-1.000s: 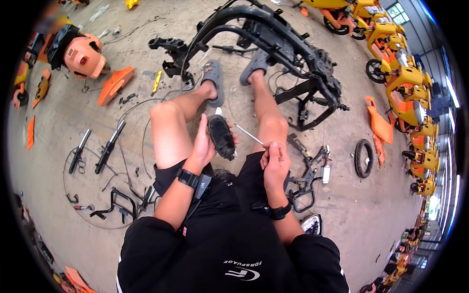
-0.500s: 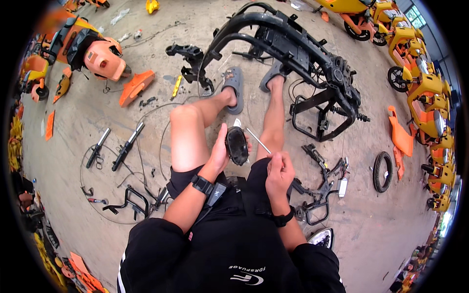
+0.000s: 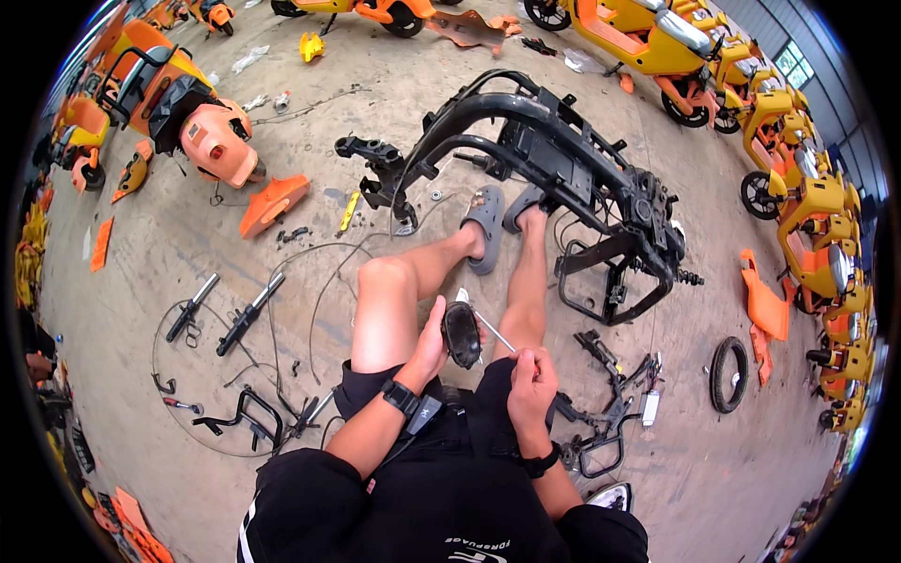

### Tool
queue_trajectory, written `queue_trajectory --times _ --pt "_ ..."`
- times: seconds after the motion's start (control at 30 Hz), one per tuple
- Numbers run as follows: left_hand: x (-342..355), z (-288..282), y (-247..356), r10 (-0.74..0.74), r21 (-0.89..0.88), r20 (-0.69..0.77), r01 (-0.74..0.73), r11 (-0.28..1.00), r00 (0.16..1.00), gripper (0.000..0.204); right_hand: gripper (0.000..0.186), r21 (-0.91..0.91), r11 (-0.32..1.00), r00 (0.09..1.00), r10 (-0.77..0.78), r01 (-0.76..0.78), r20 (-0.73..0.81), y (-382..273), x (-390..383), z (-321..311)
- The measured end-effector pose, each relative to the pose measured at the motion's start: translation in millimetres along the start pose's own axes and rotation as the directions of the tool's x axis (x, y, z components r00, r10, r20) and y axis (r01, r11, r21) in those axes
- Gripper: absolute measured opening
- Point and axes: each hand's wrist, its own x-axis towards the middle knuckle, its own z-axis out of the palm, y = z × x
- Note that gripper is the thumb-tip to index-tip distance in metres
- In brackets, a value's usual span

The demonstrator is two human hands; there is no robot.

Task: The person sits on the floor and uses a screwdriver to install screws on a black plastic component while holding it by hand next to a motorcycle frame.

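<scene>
My left hand (image 3: 432, 349) is closed round a black, oval, hollow-looking housing (image 3: 461, 338) with a pale tab at its top, held above my lap. Its exact kind I cannot make out. In my right hand (image 3: 532, 387) is a screwdriver (image 3: 496, 332) with a long thin metal shaft; a bit of red handle shows between the fingers. The shaft slants up and left, its tip at the upper right edge of the housing. Whether the tip touches it I cannot tell.
A black scooter frame (image 3: 554, 159) lies ahead, beside my feet. Fork tubes (image 3: 251, 314), cables and a black bracket (image 3: 253, 418) lie at left. To the right are black frame parts (image 3: 615, 403), a tyre (image 3: 728, 375) and an orange panel (image 3: 765, 298). Yellow scooters (image 3: 812, 211) line the right side.
The view has tilted up, so the scene sits lower. The screwdriver's tip has come closer to the housing's upper right edge. Both hands keep their hold.
</scene>
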Motion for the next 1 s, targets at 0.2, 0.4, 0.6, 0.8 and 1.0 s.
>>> queue_trajectory --times 0.2,0.4,0.6,0.8,1.0 --pt "14.0 -13.7 -5.9 0.015 -0.020 -0.019 -0.016 1.000 1.000 0.069 0.021 -0.034 0.999 1.000 0.025 -0.024 0.010 16.1 5.9 4.5" --pt "25.0 -35.6 -25.0 0.175 0.127 -0.115 -0.160 0.979 0.978 0.063 0.024 0.101 0.983 0.988 0.156 -0.153 -0.021 6.9 15.3 11.3" --pt "18.9 -33.7 -15.9 0.332 0.301 0.027 -0.324 0.897 0.943 0.073 0.026 0.354 0.884 0.944 0.330 -0.305 -0.009 -14.1 23.2 14.9" --pt "17.9 -15.5 -9.3 0.330 0.285 0.043 -0.329 0.900 0.943 0.075 0.022 0.048 0.992 0.992 0.117 -0.119 0.051 -10.1 28.7 -1.4" --pt "23.9 -19.7 -10.4 0.295 0.204 0.072 -0.304 0.931 0.953 0.075 0.008 -0.386 0.890 0.965 -0.180 0.242 0.189 -44.0 45.4 -6.6"
